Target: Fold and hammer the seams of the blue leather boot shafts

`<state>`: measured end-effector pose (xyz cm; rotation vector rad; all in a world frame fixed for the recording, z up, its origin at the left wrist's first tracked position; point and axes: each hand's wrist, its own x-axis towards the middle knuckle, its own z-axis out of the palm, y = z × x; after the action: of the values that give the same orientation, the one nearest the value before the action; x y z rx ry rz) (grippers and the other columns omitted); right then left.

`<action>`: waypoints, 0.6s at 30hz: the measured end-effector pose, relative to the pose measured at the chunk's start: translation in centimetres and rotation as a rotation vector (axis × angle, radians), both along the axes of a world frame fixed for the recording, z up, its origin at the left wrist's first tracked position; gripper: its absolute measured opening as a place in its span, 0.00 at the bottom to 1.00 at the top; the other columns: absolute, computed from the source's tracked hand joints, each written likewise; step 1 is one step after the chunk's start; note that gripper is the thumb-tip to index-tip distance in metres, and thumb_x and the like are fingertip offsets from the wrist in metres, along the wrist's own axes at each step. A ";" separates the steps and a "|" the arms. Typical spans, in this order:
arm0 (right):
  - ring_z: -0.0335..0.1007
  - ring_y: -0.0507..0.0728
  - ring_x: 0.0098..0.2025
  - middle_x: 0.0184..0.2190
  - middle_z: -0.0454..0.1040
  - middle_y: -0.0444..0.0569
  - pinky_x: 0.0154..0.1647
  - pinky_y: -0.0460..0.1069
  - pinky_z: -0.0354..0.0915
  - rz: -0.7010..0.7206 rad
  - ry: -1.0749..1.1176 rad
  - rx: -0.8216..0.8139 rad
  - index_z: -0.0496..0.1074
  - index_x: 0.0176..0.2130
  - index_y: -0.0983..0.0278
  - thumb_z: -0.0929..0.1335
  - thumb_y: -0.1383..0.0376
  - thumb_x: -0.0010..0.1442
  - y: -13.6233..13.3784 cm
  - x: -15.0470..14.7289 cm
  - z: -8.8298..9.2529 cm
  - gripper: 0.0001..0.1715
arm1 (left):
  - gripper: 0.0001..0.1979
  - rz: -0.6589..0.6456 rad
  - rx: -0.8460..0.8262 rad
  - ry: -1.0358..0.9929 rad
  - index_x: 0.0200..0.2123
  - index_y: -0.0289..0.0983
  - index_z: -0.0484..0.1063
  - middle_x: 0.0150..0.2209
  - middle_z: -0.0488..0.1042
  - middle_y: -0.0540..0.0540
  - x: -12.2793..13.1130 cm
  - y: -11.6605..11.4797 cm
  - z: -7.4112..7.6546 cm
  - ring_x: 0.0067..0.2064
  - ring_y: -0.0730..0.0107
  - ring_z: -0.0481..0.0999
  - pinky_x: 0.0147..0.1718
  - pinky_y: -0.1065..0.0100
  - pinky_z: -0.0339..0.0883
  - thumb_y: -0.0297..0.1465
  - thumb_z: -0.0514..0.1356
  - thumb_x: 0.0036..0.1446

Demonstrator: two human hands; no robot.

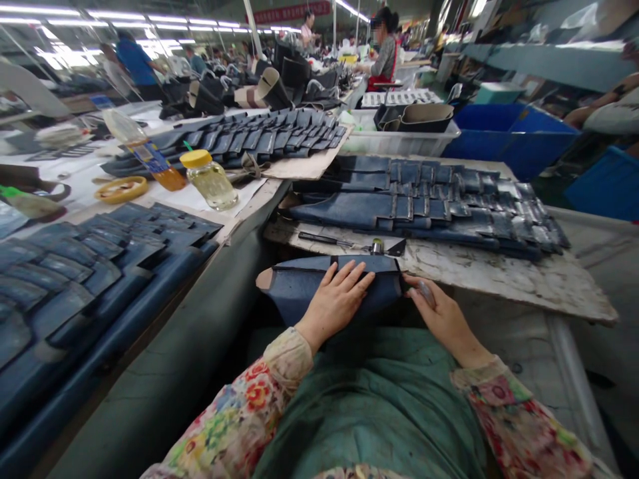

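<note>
A dark blue leather piece (294, 286) lies on my lap at the edge of a worn board (499, 269). My left hand (338, 299) rests flat on it with fingers stretched out, pressing it down. My right hand (434, 309) pinches the piece's right edge, thumb on top. Just beyond, on the board, lie a thin black-handled tool (324, 238) and a small metal thing (377, 246). Behind these are rows of overlapping blue leather pieces (429, 199).
To the left, a conveyor belt (164, 372) runs beside boards of more blue pieces (90, 266). A yellow-capped jar (210, 178), a tilted bottle (144, 152) and a yellow tape ring (121, 189) stand further back. Blue bins (514, 136) sit at right. Other workers are far off.
</note>
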<state>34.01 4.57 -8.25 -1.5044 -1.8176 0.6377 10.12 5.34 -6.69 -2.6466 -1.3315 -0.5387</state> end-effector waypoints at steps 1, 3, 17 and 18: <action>0.70 0.60 0.49 0.49 0.72 0.51 0.51 0.55 0.65 -0.002 -0.005 0.013 0.65 0.51 0.59 0.60 0.56 0.62 0.3 -0.1 0.1 0.20 | 0.20 0.001 -0.001 -0.011 0.59 0.42 0.59 0.61 0.60 0.46 0.0 0.0 0.0 0.63 0.64 0.56 0.61 0.55 0.47 0.32 0.47 0.63; 0.67 0.60 0.52 0.51 0.70 0.51 0.55 0.56 0.62 0.014 -0.012 0.060 0.66 0.51 0.60 0.60 0.56 0.62 1.1 -0.4 0.2 0.20 | 0.19 0.017 -0.006 -0.053 0.56 0.41 0.61 0.60 0.62 0.47 0.1 0.0 0.0 0.61 0.66 0.58 0.61 0.58 0.48 0.31 0.47 0.63; 0.71 0.60 0.44 0.42 0.74 0.52 0.48 0.57 0.65 0.040 0.009 0.029 0.69 0.46 0.63 0.60 0.53 0.59 6.8 -0.4 -1.9 0.21 | 0.16 0.040 -0.050 0.031 0.50 0.34 0.65 0.44 0.69 0.42 4.7 1.0 1.6 0.47 0.64 0.66 0.46 0.62 0.59 0.26 0.48 0.60; 0.70 0.60 0.45 0.43 0.74 0.52 0.49 0.56 0.65 0.055 0.036 0.021 0.68 0.47 0.63 0.60 0.52 0.59 6.6 -0.2 -2.1 0.23 | 0.16 0.024 -0.056 0.035 0.50 0.33 0.65 0.44 0.69 0.42 5.0 1.0 1.5 0.47 0.64 0.65 0.46 0.63 0.59 0.26 0.48 0.60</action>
<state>33.81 11.15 -10.38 -1.4252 -1.8379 0.6661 15.14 6.35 -5.19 -2.6672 -1.3864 -0.4565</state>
